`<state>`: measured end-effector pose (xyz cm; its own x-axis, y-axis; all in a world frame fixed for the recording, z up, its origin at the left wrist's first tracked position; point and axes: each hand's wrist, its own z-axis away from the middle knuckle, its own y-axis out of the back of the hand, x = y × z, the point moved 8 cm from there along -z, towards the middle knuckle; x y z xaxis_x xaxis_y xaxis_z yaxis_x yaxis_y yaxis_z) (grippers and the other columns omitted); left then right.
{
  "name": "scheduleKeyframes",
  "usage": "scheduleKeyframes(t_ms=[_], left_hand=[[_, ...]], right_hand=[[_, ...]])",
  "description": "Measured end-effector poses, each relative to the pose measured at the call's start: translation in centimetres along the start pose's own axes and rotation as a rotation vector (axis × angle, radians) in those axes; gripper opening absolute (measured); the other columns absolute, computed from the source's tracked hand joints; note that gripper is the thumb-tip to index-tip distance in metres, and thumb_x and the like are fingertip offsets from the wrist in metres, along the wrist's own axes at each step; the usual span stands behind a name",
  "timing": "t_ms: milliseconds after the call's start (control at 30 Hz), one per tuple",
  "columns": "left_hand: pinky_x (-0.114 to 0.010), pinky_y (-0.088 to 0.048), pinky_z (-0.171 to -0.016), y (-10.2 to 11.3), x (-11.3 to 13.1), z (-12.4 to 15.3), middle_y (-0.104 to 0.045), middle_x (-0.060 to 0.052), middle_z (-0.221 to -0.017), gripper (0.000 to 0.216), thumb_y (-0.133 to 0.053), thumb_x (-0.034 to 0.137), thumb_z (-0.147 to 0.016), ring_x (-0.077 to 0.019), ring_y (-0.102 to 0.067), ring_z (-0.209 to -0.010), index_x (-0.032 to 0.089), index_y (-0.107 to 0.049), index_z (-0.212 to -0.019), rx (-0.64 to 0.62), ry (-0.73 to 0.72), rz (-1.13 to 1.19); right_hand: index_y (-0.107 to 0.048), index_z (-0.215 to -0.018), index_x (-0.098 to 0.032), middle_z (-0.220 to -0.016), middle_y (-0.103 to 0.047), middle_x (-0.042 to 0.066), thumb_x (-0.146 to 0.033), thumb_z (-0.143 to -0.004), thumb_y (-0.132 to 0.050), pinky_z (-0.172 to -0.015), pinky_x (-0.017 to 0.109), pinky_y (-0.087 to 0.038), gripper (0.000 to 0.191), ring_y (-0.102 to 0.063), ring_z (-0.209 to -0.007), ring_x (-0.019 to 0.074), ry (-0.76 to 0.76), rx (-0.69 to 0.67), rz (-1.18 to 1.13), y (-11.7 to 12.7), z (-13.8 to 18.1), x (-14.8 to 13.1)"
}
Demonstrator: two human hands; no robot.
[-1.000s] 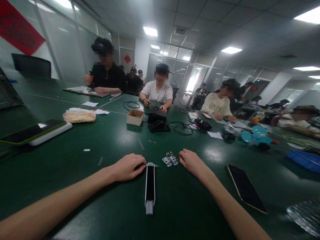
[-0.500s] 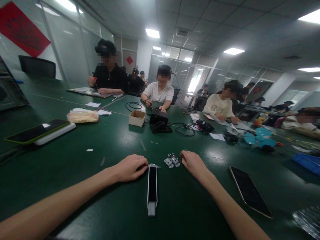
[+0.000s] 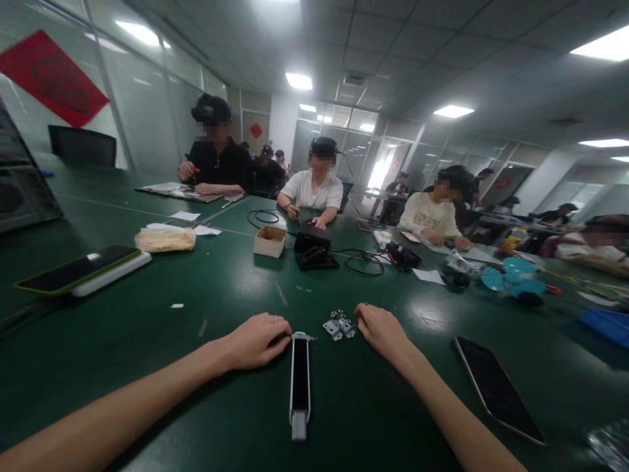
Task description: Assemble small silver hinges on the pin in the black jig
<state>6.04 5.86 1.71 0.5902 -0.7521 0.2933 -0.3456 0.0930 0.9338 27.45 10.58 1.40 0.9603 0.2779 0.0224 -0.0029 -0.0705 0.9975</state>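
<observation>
On the green table (image 3: 373, 419), my left hand (image 3: 259, 339) rests with its fingers curled. Its fingertips lie beside the top end of a long, narrow black-and-white device (image 3: 301, 383), where a small metal piece sticks out sideways. Whether they touch it is hard to tell. A light grey block forms the device's near end. To the right, my right hand (image 3: 381, 330) lies with bent fingers next to a small pile of metal brackets (image 3: 339, 328). Several tiny nuts (image 3: 337, 314) sit just behind the brackets. Neither hand visibly holds anything.
A phone (image 3: 496, 387) lies right of my right arm. Farther back stand a small cardboard box (image 3: 270, 243) and a black stand (image 3: 314, 246) with cables. Another phone (image 3: 78, 269) rests on a white object at left. Several people sit around the table.
The whole view has shifted slightly down in the picture, as the camera tilted up. Both hands, the device and the brackets keep their places on the table.
</observation>
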Motion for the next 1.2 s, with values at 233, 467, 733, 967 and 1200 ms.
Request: scheduleKeyframes(t_ms=[233, 467, 733, 967, 1200], left_hand=[[-0.029, -0.043, -0.070, 0.00, -0.09, 0.08, -0.063, -0.005, -0.087, 0.020, -0.041, 0.023, -0.093, -0.0181, -0.059, -0.076, 0.017, -0.060, -0.094, -0.012, 0.012, 0.001], [-0.028, -0.044, -0.069, 0.22, 0.12, 0.08, -0.064, -0.006, -0.087, 0.020, -0.041, 0.022, -0.092, -0.0180, -0.059, -0.076, 0.016, -0.061, -0.094, -0.016, 0.012, 0.010], [-0.029, -0.044, -0.072, 0.22, 0.12, 0.11, -0.063, -0.005, -0.089, 0.019, -0.042, 0.022, -0.093, -0.0182, -0.059, -0.078, 0.017, -0.060, -0.095, -0.039, 0.031, 0.020], [-0.029, -0.043, -0.072, 0.02, -0.02, 0.26, -0.063, -0.005, -0.090, 0.017, -0.043, 0.021, -0.092, -0.0182, -0.059, -0.079, 0.017, -0.059, -0.095, -0.033, 0.038, -0.010], [-0.029, -0.043, -0.072, -0.08, -0.09, 0.30, -0.063, -0.004, -0.089, 0.017, -0.042, 0.021, -0.092, -0.0174, -0.058, -0.078, 0.018, -0.059, -0.095, -0.026, 0.033, -0.010]], right_hand=[[-0.059, -0.097, -0.017, -0.096, -0.067, 0.009, -0.016, -0.089, -0.045, -0.071, 0.026, -0.044, 0.017, -0.064, -0.086, 0.0201, 0.003, 0.029, -0.034, 0.12, 0.03, 0.24], [-0.060, -0.096, -0.018, -0.096, -0.066, 0.007, -0.017, -0.089, -0.046, -0.071, 0.026, -0.045, 0.016, -0.064, -0.085, 0.0185, 0.020, 0.041, -0.084, -0.22, -0.15, 0.67], [-0.060, -0.099, -0.016, -0.095, -0.064, 0.009, -0.015, -0.088, -0.044, -0.074, 0.029, -0.044, 0.020, -0.060, -0.088, 0.0205, 0.049, 0.053, -0.038, -0.09, 0.04, 0.02], [-0.062, -0.097, -0.016, -0.094, -0.063, 0.008, -0.014, -0.087, -0.043, -0.077, 0.030, -0.042, 0.021, -0.058, -0.089, 0.0210, 0.084, 0.080, -0.004, -0.03, -0.02, -0.27], [-0.061, -0.098, -0.015, -0.094, -0.063, 0.009, -0.013, -0.088, -0.043, -0.076, 0.031, -0.042, 0.021, -0.058, -0.086, 0.0208, 0.078, 0.078, -0.045, -0.14, 0.05, -0.11]])
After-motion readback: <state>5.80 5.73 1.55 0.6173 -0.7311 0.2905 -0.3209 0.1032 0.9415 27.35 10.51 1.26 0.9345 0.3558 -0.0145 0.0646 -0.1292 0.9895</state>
